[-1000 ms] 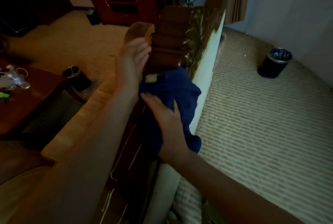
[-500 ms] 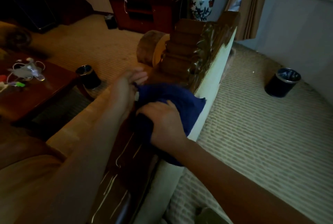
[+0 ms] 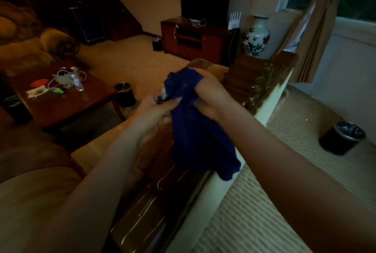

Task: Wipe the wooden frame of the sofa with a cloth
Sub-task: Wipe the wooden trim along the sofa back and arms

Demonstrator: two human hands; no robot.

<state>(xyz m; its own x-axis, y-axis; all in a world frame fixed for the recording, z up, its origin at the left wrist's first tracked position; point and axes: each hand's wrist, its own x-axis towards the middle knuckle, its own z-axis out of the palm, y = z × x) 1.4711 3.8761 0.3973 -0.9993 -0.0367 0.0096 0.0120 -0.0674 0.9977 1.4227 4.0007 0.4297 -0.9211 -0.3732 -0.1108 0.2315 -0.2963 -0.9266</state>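
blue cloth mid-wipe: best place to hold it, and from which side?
Grip the bunched upper part of the blue cloth, as now: the right hand clutches the top fold from the right and the left hand pinches the left edge. The rest hangs limp over the wooden frame, so probably gather it from above into a pad before wiping.

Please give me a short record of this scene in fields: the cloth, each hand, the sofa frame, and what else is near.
cloth: blue cloth, lifted off the wood, bunched, hanging down
left hand: left hand pinches the cloth's left side
right hand: right hand grips the cloth's top
frame: wooden frame, carved and glossy, no hand on it
nearby: coffee table, two bins, vase
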